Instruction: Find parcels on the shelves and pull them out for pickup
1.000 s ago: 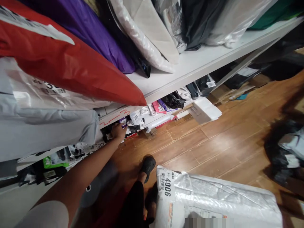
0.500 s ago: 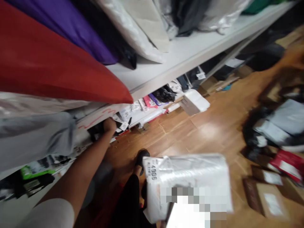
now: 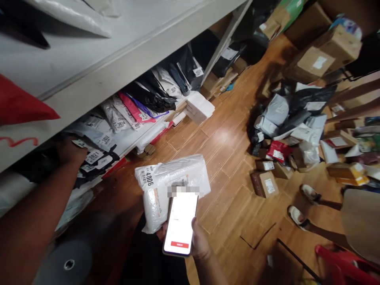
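Observation:
My right hand [image 3: 200, 239] is wrapped round a phone [image 3: 181, 221] with a lit white screen and a red button. A white plastic parcel [image 3: 166, 178] labelled 4006 is behind the phone, held with it. On the left, my left hand [image 3: 71, 150] reaches under the upper shelf board among dark bagged parcels. Its fingers are in shadow, beside a parcel labelled 3021 [image 3: 94, 156], so what they grip is hidden. A grey parcel marked 3032 [image 3: 97, 132] lies just beyond it.
The upper shelf [image 3: 133, 51] overhangs the lower row of parcels. A white box [image 3: 200, 107] stands at the lower shelf's edge. Parcels and cartons [image 3: 279, 118] are heaped on the wooden floor to the right, near another person's feet [image 3: 299, 215] and a red stool [image 3: 335, 261].
The view has turned to the right and downward, bringing the phone fully into sight and more of the floor heap. My left hand remains at the lower shelf among the parcels.

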The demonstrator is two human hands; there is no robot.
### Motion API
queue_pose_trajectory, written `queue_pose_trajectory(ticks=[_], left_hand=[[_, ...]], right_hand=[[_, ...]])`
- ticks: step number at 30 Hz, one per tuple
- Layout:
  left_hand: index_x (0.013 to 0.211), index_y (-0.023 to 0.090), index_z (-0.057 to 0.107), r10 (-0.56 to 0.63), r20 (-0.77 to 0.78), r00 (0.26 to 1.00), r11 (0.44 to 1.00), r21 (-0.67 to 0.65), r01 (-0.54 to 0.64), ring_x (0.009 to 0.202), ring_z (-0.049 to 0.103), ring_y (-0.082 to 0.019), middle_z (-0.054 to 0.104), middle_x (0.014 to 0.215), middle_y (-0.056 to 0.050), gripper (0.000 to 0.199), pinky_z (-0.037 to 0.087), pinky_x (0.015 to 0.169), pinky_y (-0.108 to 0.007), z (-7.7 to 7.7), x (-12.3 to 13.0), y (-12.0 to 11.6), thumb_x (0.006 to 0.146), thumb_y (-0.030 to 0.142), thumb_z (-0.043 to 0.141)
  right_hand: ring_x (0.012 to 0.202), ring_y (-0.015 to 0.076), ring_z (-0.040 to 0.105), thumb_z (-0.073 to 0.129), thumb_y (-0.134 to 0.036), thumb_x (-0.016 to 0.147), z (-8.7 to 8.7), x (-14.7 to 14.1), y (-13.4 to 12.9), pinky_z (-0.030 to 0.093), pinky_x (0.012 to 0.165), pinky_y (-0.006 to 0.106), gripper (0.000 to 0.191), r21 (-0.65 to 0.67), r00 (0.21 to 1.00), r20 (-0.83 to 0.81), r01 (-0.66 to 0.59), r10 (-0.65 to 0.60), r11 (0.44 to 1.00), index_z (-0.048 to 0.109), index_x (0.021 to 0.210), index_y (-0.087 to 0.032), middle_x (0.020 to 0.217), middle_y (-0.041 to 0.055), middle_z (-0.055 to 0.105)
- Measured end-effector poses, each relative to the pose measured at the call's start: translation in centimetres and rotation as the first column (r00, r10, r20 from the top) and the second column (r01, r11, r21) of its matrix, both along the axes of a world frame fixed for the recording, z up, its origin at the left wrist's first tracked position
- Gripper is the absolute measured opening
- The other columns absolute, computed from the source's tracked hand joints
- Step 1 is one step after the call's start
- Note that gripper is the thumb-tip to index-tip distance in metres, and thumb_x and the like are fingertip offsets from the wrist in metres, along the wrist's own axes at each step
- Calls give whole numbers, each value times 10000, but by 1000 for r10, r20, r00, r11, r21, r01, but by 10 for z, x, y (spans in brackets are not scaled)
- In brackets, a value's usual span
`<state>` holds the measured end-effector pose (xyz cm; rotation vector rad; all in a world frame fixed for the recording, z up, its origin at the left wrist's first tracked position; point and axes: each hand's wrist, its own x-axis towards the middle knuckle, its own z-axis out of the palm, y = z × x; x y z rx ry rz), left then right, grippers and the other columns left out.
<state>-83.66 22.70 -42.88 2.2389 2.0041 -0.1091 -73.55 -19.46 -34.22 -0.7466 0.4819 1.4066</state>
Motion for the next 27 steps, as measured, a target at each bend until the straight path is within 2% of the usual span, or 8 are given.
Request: queue_pose_trajectory(ticks=[4, 9, 13, 17, 23, 27], left_hand=[[1037, 97, 619, 49, -26, 998, 998, -25, -50, 1152, 468, -207, 568, 1172, -51, 318, 374, 977, -328, 4, 2, -6, 752, 64, 483], [1155, 88, 571, 36, -29, 999, 999, -26, -37, 1222, 385, -198, 503, 1253, -95, 415, 314, 1019, -281, 15, 5, -18, 754, 192, 584], [1171, 124, 562, 80, -24, 997, 997, 1, -80, 1212, 378, -220, 454, 1274, -109, 461, 316, 1014, -308, 20, 8, -25, 737, 268, 617], [1129, 160, 581, 98, 9, 995, 995, 36, -98, 1203, 358, -231, 477, 1195, -95, 424, 290, 1029, -334, 16, 11, -28, 729, 297, 612], [1006, 109, 618, 72, 94, 993, 997, 29, -75, 1163, 386, -261, 487, 1117, -144, 329, 352, 988, -363, 6, 8, -29, 690, 196, 651], [929, 104, 626, 50, 158, 986, 995, 82, -63, 1144, 404, -291, 500, 1043, -150, 268, 365, 973, -400, 2, 3, -36, 680, 195, 671]], right_hand=[[773, 259, 649, 650, -726, 518, -6, -1, -1, 457, 764, 388, 780, -7, 998, -63, 13, -14, 1000, 625, 960, -84, 816, 127, 719], [773, 258, 654, 625, -745, 527, -7, 4, -4, 458, 758, 389, 798, 7, 996, -80, 33, -33, 999, 617, 980, -88, 821, 126, 723], [782, 233, 666, 648, -720, 533, -3, 10, -4, 471, 752, 350, 764, -7, 994, -92, 65, -66, 998, 632, 967, -92, 836, 113, 735], [746, 218, 670, 655, -719, 524, -2, 16, -3, 483, 721, 329, 773, -13, 993, -84, 84, -85, 996, 645, 943, -69, 818, 122, 735], [732, 224, 668, 627, -743, 526, -9, 16, -13, 501, 698, 340, 762, -48, 996, -55, 72, -75, 996, 664, 936, -101, 804, 117, 737], [820, 264, 673, 612, -739, 546, -7, 14, -27, 505, 795, 393, 733, -103, 994, -76, 71, -79, 992, 675, 948, -129, 878, 133, 739]])
